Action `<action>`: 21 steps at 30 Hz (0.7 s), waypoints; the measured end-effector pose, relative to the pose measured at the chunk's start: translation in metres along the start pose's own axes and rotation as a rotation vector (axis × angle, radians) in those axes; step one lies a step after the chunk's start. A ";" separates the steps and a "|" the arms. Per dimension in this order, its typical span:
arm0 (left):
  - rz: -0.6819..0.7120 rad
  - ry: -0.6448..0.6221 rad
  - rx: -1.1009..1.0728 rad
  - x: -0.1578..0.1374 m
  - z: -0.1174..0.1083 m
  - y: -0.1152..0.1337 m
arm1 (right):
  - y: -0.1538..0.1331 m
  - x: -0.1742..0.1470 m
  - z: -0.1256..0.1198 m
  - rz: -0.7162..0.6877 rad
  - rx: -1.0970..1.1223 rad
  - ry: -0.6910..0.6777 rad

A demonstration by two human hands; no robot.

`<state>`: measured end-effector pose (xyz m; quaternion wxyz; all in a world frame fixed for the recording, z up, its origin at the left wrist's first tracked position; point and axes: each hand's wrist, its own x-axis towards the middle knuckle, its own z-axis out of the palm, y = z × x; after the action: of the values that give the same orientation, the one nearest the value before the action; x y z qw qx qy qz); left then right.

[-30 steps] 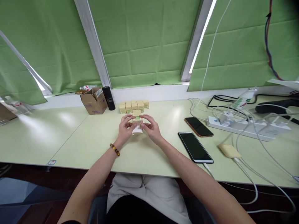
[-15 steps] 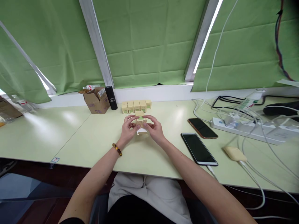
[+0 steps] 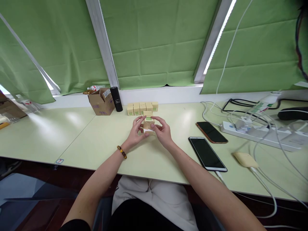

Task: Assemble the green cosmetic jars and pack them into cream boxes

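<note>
Between both my hands is a small tan cardboard box (image 3: 148,124) with a green patch near its top and white flaps at its lower end. My left hand (image 3: 137,132) grips its left side, fingers curled against it. My right hand (image 3: 163,130) holds the right side, its thumb pressed on the front face. What lies inside the box cannot be made out. Just beyond my fingers, a row of several similar small boxes (image 3: 142,107) with green labels stands on the pale table (image 3: 106,138).
An opened brown carton (image 3: 102,104) and a black cylinder (image 3: 116,99) stand at the back left. To my right lie a white-edged phone (image 3: 207,154), a second phone (image 3: 211,132), a yellowish case (image 3: 245,159) on a cable, and a power strip (image 3: 260,134) with tangled cords.
My left thumb has shifted down off the front of the box, and my right thumb now presses there. The view has swung slightly left.
</note>
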<state>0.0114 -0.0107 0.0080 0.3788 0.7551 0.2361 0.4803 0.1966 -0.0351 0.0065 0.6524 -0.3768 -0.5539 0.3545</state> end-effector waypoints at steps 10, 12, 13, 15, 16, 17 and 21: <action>0.004 0.156 -0.067 0.002 0.003 0.009 | 0.000 -0.006 0.000 -0.053 0.019 -0.121; 0.002 0.184 -0.067 0.003 0.003 0.009 | -0.002 -0.007 -0.001 -0.060 0.020 -0.141; 0.000 0.195 -0.066 0.003 0.003 0.008 | -0.003 -0.008 -0.001 -0.066 0.023 -0.151; -0.002 0.214 -0.065 0.004 0.003 0.006 | -0.005 -0.009 0.000 -0.080 0.031 -0.173; -0.004 0.221 -0.065 0.004 0.003 0.006 | -0.005 -0.010 0.000 -0.086 0.033 -0.180; -0.005 0.226 -0.063 0.004 0.003 0.005 | -0.006 -0.010 0.001 -0.090 0.035 -0.183; -0.009 0.238 -0.063 0.005 0.003 0.004 | -0.004 -0.011 0.003 -0.091 0.042 -0.164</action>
<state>0.0163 -0.0108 0.0128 0.3737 0.6793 0.2678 0.5719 0.1923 -0.0463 0.0058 0.6281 -0.3074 -0.6143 0.3655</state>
